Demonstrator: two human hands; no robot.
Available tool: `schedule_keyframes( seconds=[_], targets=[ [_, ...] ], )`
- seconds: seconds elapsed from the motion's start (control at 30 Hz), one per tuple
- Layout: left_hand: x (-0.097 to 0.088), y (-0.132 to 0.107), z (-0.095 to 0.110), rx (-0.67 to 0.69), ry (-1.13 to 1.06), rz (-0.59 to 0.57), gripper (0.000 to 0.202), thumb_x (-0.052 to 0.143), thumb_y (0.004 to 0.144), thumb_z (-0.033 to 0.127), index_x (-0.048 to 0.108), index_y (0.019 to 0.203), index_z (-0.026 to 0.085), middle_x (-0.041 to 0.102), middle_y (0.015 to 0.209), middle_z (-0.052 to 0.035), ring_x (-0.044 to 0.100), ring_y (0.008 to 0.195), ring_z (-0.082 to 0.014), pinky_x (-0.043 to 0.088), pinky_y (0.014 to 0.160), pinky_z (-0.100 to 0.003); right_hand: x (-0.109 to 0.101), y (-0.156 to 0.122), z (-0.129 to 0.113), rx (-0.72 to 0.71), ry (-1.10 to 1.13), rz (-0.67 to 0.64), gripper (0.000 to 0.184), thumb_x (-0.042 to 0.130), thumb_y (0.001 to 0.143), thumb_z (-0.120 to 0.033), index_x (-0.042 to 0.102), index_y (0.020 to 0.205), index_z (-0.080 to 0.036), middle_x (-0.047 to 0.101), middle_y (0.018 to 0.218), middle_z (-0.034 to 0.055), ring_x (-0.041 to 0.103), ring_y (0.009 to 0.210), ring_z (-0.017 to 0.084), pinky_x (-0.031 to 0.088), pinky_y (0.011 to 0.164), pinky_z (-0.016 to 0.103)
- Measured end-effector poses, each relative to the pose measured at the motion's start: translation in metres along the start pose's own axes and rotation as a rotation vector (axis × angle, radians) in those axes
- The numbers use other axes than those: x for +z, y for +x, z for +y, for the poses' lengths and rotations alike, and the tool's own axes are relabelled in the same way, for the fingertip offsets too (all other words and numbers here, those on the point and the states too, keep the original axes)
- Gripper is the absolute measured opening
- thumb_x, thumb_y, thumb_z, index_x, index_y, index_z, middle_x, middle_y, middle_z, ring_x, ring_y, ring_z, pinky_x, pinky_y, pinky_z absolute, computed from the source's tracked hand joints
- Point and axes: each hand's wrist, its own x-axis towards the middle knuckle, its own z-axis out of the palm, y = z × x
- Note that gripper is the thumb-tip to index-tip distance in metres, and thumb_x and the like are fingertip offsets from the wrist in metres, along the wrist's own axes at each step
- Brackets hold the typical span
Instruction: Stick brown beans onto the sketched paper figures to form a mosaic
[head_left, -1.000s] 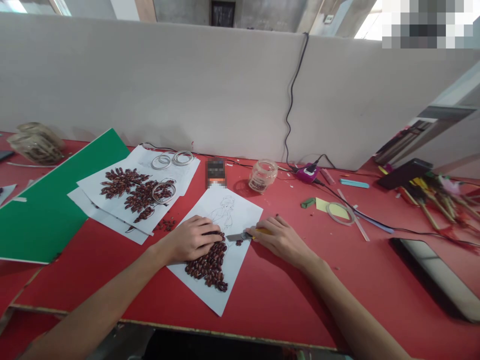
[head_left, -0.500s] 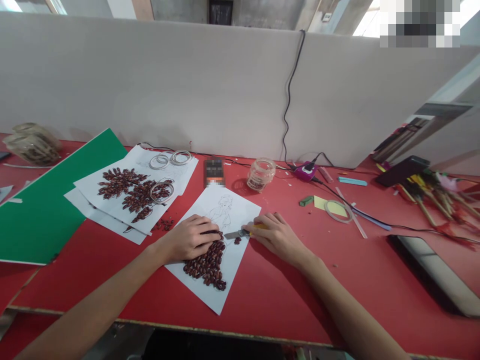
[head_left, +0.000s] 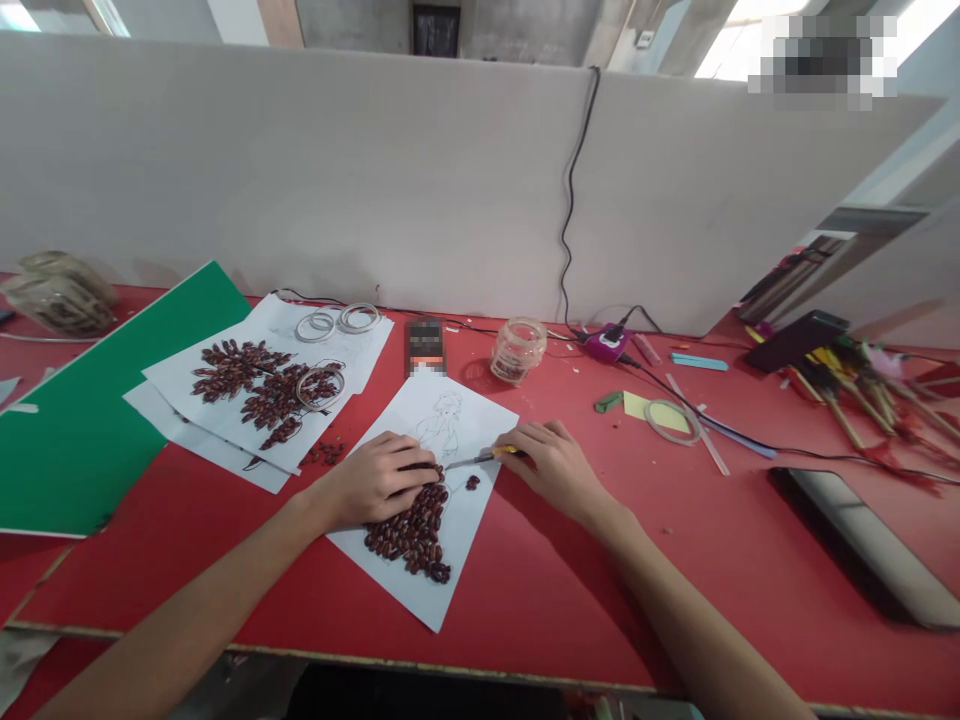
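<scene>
My right hand (head_left: 559, 465) is closed round a utility knife (head_left: 487, 455) with a yellow and dark handle. Its thin blade points left, its tip beside the fingertips of my left hand. My left hand (head_left: 386, 478) lies palm down over the paper's left side, fingers bent together at the top of a patch of glossy dark brown seeds (head_left: 409, 530). What its fingertips pinch or press is hidden. Under both hands lies a white sheet (head_left: 420, 595) with a line-drawn figure (head_left: 444, 415). A small cluster of seeds (head_left: 472, 483) sits apart, below the blade.
Sheets with a seed-covered leaf picture (head_left: 247, 385) and tape rolls (head_left: 358, 317) lie left, near a green board (head_left: 67, 460). A glass jar (head_left: 519, 348) and purple power socket (head_left: 606, 342) stand behind. A dark phone-like slab (head_left: 862, 540) lies right. Loose seeds (head_left: 326, 452) dot the red table (head_left: 570, 610).
The knife has turned in my right hand, so its blade now shows thinner, edge-on. My left hand keeps nearly the same place; the whole view has shifted slightly.
</scene>
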Motion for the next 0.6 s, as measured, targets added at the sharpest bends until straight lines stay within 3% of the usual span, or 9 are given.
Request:
schedule_keyframes(
  seconds=[0.3,0.6],
  targets=[
    [0.001,0.0,0.0,0.004,0.013,0.017,0.03,0.053,0.101,0.018,0.069,0.127,0.02,0.071,0.125,-0.0097,0.059,0.116,-0.0255,0.048,0.099,-0.042,0.012,0.001,-0.005,0.049,-0.078,0.063,0.029,0.046,0.11,-0.037,0.07,0.099,-0.024,0.076,0.099,0.0056,0.066,0.088,0.021,0.035,0.082,0.037],
    [0.001,0.0,-0.001,0.001,0.003,0.012,0.029,0.052,0.103,0.019,0.068,0.127,0.02,0.071,0.127,-0.0096,0.059,0.117,-0.026,0.048,0.1,-0.043,0.01,-0.005,-0.005,0.065,0.044,0.085,0.026,0.047,0.11,-0.037,0.066,0.101,-0.023,0.076,0.099,0.0044,0.065,0.083,0.019,0.033,0.086,0.039]
  ],
)
